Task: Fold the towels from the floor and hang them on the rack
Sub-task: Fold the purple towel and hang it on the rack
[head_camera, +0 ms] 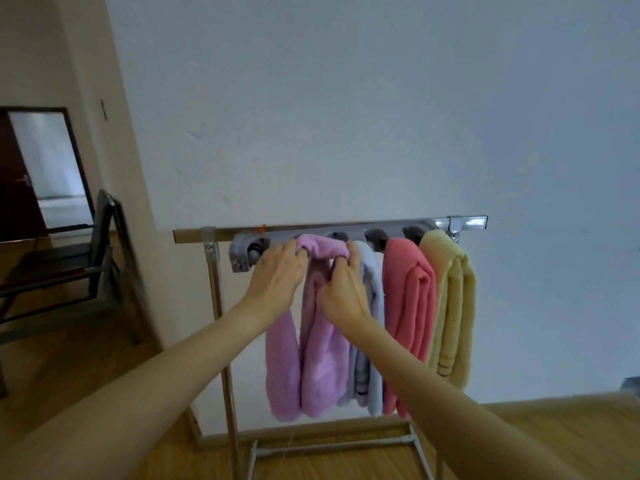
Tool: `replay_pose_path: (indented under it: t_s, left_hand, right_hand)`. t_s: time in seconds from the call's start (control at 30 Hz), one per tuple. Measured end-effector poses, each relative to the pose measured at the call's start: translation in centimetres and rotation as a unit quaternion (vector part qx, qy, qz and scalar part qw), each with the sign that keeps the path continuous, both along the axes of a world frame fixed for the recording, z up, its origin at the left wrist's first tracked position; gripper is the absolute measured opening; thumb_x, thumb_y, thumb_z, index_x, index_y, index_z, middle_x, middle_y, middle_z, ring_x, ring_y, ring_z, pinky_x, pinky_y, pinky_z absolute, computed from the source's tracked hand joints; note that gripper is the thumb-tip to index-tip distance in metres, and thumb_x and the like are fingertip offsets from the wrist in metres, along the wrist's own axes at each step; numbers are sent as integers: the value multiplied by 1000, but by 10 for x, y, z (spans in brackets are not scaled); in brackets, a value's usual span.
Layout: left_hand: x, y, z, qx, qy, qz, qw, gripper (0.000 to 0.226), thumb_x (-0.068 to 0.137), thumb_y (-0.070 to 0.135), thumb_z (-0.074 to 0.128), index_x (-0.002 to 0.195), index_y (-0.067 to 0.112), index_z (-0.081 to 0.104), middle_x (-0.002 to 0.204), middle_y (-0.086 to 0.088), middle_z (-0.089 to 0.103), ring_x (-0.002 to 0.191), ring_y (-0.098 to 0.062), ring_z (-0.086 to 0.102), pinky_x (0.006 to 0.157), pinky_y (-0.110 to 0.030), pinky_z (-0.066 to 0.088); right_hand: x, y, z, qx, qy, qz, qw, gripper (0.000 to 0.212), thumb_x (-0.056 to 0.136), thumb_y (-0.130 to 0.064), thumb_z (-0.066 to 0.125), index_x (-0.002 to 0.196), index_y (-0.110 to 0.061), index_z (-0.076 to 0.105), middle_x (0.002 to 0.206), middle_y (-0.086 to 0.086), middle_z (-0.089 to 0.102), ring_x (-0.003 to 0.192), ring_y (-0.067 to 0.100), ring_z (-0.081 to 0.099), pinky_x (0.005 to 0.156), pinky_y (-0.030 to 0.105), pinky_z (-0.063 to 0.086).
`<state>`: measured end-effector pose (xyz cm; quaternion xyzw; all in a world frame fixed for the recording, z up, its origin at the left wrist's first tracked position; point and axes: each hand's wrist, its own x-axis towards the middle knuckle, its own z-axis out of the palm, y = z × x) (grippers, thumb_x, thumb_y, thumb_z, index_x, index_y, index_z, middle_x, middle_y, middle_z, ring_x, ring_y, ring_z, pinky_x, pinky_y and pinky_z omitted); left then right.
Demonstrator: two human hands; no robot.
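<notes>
1. I count four towels on the rack: purple towel, pale blue towel, coral towel, yellow towel.
2. My left hand and right hand both grip the purple one at the bar.
3. Free rail remains at the left end; a chair stands farther left.

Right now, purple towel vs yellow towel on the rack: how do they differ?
Position: the purple towel hangs at the left end of the row, the yellow towel at the right end.
Handling: both hands, left hand and right hand, grip the purple towel near its top; nothing touches the yellow towel.
Shape: the purple towel is bunched at the top, the yellow towel hangs in flat, neat folds.
Shared: both hang on the rack.
</notes>
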<state>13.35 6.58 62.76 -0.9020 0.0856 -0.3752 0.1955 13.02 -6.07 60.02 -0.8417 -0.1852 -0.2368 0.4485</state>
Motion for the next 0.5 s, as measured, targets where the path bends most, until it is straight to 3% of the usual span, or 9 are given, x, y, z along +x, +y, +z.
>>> replay_pose_path:
  t_s: [0.1,0.2,0.27,0.37,0.43,0.5]
  left_hand:
    - [4,-1,-9,-41,-1,-12,999,33,60,1,83,86,8,65,76,-9,61,62,-25,61,46,-32,48]
    - [11,-2,-13,-56,-30,-39,997,33,55,-5,80,82,6,64,74,-11,60,61,-28,60,47,-32,47]
    - [15,-1,-17,-56,-33,-50,997,37,50,-6,81,81,6,66,73,-10,60,59,-27,59,45,-30,45]
    - [18,7,-37,-73,-21,-76,994,38,56,-4,81,89,6,66,76,-10,62,61,-27,60,49,-32,48]
    - [16,12,-54,-76,-10,-114,991,38,66,0,79,101,6,65,85,-11,64,69,-27,61,56,-37,53]
    - [13,15,-68,-76,-17,-145,986,40,73,4,73,111,6,62,94,-11,64,78,-26,62,65,-37,55]
  right_hand:
    - [5,5,-11,50,-2,28,998,47,88,-5,43,135,0,39,157,8,13,136,22,32,98,18,31]
    - [10,1,-16,81,-15,45,996,53,87,-8,38,139,-3,37,157,7,17,123,14,42,99,19,34]
    - [16,-3,-22,66,-27,48,996,49,93,-9,37,142,-4,35,159,5,13,119,6,38,103,15,28]
    - [22,-8,-39,46,-34,70,996,71,89,-47,26,146,-5,30,159,2,13,128,-4,24,100,-2,10]
    - [28,-12,-57,40,-30,88,995,84,81,-59,14,144,-7,37,155,2,24,135,2,29,108,7,22]
    - [34,-17,-73,25,-39,106,993,76,86,-55,18,140,-9,44,152,2,32,134,8,37,110,20,34]
